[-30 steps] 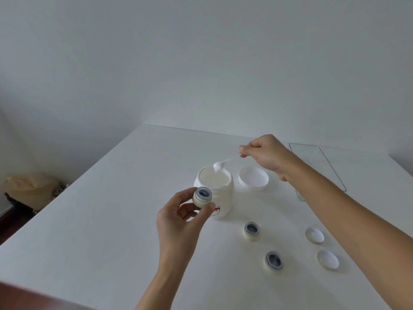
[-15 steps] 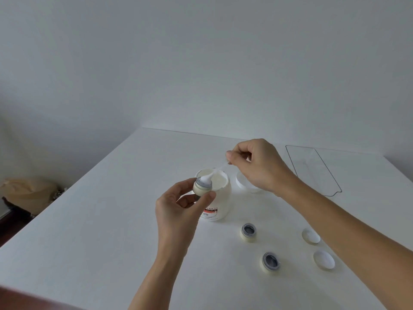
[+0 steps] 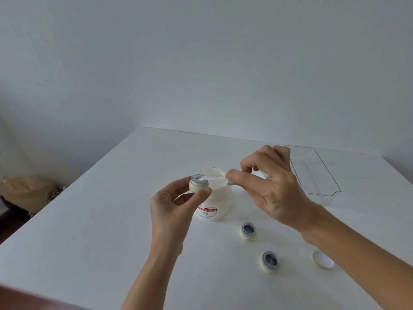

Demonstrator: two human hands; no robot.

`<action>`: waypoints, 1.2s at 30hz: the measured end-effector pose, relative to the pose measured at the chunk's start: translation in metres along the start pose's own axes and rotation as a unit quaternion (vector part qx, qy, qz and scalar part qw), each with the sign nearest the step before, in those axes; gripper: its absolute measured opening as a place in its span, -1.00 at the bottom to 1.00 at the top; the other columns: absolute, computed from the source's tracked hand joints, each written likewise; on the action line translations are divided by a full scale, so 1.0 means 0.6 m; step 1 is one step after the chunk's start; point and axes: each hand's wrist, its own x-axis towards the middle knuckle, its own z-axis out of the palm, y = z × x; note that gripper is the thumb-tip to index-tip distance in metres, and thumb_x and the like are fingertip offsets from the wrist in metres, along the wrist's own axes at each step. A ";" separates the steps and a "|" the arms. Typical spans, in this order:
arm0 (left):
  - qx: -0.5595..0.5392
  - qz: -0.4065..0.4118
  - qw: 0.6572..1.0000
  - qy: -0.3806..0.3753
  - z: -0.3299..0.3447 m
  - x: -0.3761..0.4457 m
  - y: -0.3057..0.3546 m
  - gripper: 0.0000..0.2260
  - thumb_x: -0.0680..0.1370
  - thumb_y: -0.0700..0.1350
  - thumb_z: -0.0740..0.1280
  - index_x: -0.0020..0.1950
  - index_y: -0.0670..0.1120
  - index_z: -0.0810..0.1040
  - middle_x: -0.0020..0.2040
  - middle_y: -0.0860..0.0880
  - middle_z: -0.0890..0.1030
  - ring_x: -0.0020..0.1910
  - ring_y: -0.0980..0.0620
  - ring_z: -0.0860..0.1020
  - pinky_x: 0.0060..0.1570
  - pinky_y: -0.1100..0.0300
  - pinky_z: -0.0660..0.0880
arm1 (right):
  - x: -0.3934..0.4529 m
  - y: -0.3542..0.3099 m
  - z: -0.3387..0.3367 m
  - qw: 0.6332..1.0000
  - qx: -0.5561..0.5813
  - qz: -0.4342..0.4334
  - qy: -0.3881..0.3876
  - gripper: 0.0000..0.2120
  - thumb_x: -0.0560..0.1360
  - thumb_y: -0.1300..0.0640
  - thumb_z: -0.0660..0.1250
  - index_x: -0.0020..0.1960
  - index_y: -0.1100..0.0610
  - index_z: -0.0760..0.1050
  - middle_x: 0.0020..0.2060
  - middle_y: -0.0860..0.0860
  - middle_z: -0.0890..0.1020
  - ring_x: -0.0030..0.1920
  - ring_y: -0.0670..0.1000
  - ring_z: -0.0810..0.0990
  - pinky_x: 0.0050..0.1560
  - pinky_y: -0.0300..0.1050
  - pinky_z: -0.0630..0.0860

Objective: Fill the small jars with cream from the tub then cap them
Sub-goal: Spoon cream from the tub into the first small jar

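Two open jars beside clear tray.

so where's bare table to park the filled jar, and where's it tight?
Free: the wide stretch of table left of the left hand and tub, and the far strip behind the tub toward the wall. Crowded: right of the tub, where two open jars, a loose cap, the right hand and clear tray sit close.

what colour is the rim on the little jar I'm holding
Grey, on a cream-coloured body; the head view shows the small jar in your left hand.
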 end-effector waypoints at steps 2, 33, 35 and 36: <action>0.002 -0.001 1.000 0.004 -0.003 0.001 -0.001 -0.76 0.34 -0.26 0.58 -0.04 -0.06 0.72 -0.14 0.01 0.76 -0.16 0.09 0.73 -0.22 0.39 0.57 | -0.006 0.004 0.000 1.000 0.001 -0.002 0.015 -0.81 0.43 0.31 0.45 -0.05 0.05 0.62 -0.31 0.02 0.52 -0.23 0.02 0.40 -0.07 -0.04 0.25; -0.007 -0.003 1.000 -0.018 -0.039 -0.024 -0.041 -0.70 0.43 -0.22 0.48 0.14 -0.09 0.57 0.04 -0.08 0.71 -0.06 -0.08 0.73 -0.06 0.17 0.63 | 0.039 0.045 0.118 0.871 0.102 0.339 -0.340 -0.74 0.57 0.04 0.25 -0.25 0.08 0.56 -0.10 0.04 0.52 0.06 0.12 0.37 0.00 -0.08 0.15; -0.012 0.002 1.000 -0.021 -0.040 -0.023 -0.040 -0.74 0.44 -0.25 0.47 0.11 -0.11 0.59 0.02 -0.07 0.72 -0.06 -0.06 0.73 -0.13 0.28 0.61 | 0.038 0.051 0.112 0.855 0.122 0.376 -0.335 -0.73 0.58 0.05 0.24 -0.25 0.09 0.57 -0.06 0.03 0.63 0.13 0.14 0.42 0.02 -0.07 0.16; -0.012 0.003 1.000 -0.022 -0.040 -0.022 -0.040 -0.75 0.45 -0.28 0.46 0.10 -0.11 0.59 0.01 -0.05 0.73 -0.06 -0.06 0.73 -0.15 0.30 0.60 | 0.036 0.054 0.110 0.849 0.128 0.393 -0.330 -0.72 0.58 0.06 0.23 -0.22 0.13 0.59 -0.06 0.00 0.66 0.15 0.14 0.44 0.02 -0.07 0.16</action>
